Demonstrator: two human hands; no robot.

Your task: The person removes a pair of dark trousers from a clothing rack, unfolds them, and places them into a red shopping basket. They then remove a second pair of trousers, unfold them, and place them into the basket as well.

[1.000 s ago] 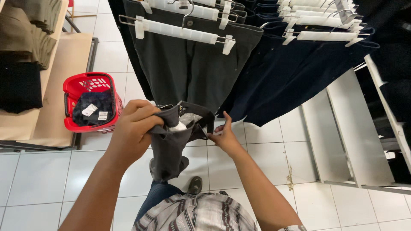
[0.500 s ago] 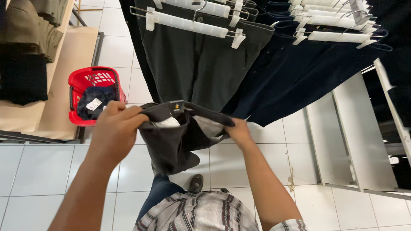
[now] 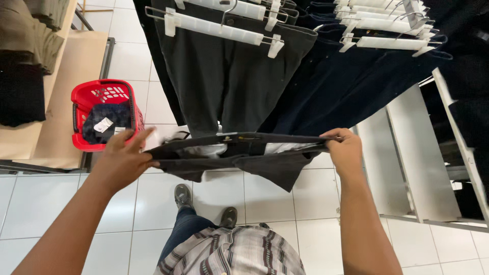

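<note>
A pair of dark grey trousers (image 3: 239, 153) is stretched out flat by its waistband between my two hands, above the white tiled floor. My left hand (image 3: 122, 158) grips the left end of the waistband. My right hand (image 3: 346, 150) pinches the right end. The trouser legs hang down below the band. White lining shows inside the waist. Straight ahead hang more dark trousers (image 3: 229, 76) on white clip hangers (image 3: 219, 28).
A red shopping basket (image 3: 104, 114) with dark folded clothes and a tag stands on the floor at the left, beside a wooden display table (image 3: 66, 76) with folded garments. Navy trousers (image 3: 346, 81) hang at the right. A white metal rack frame (image 3: 428, 168) slopes down on the right.
My hands have moved apart. The trousers, bunched between them a second ago, are now spread wide along the waistband.
</note>
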